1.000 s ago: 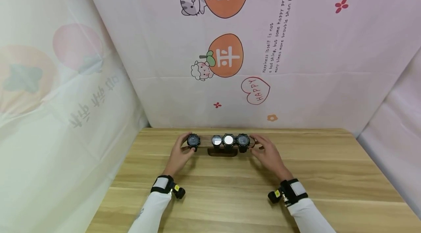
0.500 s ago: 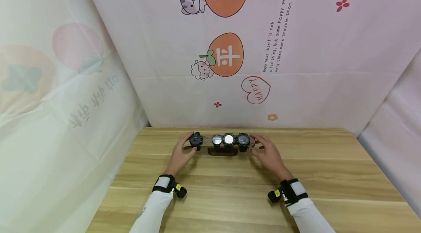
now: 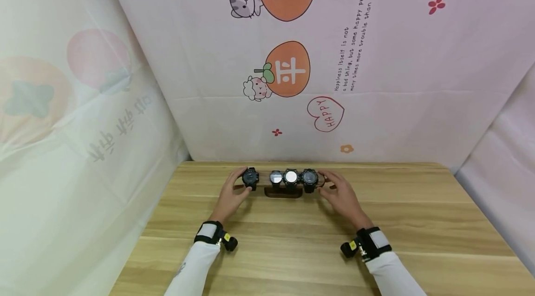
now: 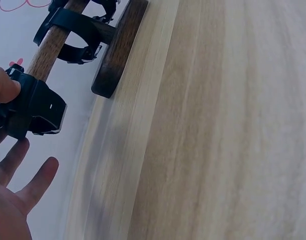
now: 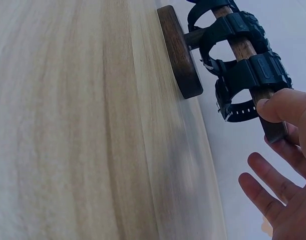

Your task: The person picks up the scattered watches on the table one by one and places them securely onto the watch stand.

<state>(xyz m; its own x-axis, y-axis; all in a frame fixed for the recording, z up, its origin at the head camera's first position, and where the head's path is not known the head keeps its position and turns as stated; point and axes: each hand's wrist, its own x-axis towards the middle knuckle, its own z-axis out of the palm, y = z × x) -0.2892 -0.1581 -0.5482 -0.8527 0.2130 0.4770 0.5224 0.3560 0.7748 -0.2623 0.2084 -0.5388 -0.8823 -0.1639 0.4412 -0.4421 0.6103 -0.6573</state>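
Note:
A dark wooden watch stand [image 3: 264,179] stands at the table's back edge, its bar raised on a short base [image 3: 283,194]. My left hand [image 3: 227,199] pinches a black wristwatch [image 3: 250,178] looped round the bar's left end; in the left wrist view the thumb presses on that watch [image 4: 36,107]. At the other end, my right hand [image 3: 343,198] grips the bar's tip [image 5: 274,129] between thumb and index finger, other fingers spread. Beside it hang a black watch [image 3: 309,178], a watch with a bright face [image 3: 290,176] and a smaller one [image 3: 276,177].
Light wood-grain table [image 3: 292,249] runs toward me. A white printed cloth [image 3: 234,133] hangs right behind the stand, and more cloth closes off the left and right sides. Each wrist wears a black strap with a small camera.
The left hand has slid the black watch slightly right along the bar, inward from its left end. The right hand keeps its place on the bar's other end.

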